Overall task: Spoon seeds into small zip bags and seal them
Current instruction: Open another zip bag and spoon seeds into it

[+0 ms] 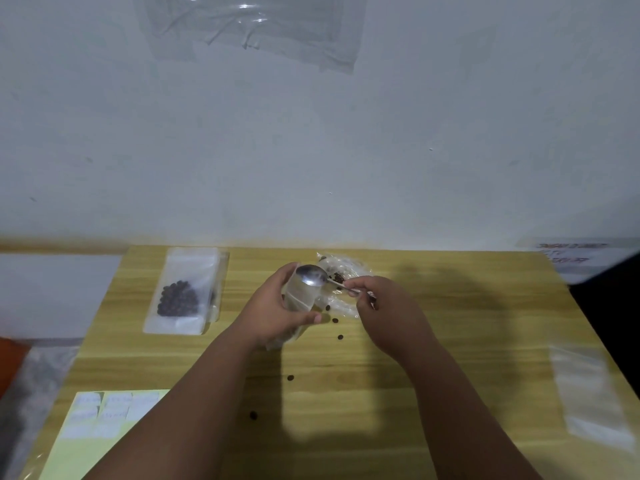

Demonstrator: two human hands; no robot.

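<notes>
Yellow wood grain covers the worktop [450, 323], which stands against a pale wall [311, 150] with a clear plastic sheet [252, 26] taped high on it. At the back left of the worktop lies a filled bag [183, 292], flat, with a dark cluster of seeds showing through it. A pale sheet of labels [104, 420] lies at the near left corner, partly hidden by the left forearm. A few clear empty bags [588, 393] lie near the right edge, well apart from the hands. Several loose seeds [340, 337] are scattered on the bare wood between and below the two hands. Just behind the hands sits a crumpled plastic pouch [346, 270] with dark seeds in it, partly covered by the spoon and the right fingers. The left hand [280, 310] curls its fingers and thumb round a small zip bag [299, 296] and holds it upright above the worktop, mouth upward. The right hand [381, 306] pinches the handle of a metal spoon [313, 275] between its fingertips. The shiny bowl of the spoon sits at the mouth of the small zip bag, just beside the left fingers.
</notes>
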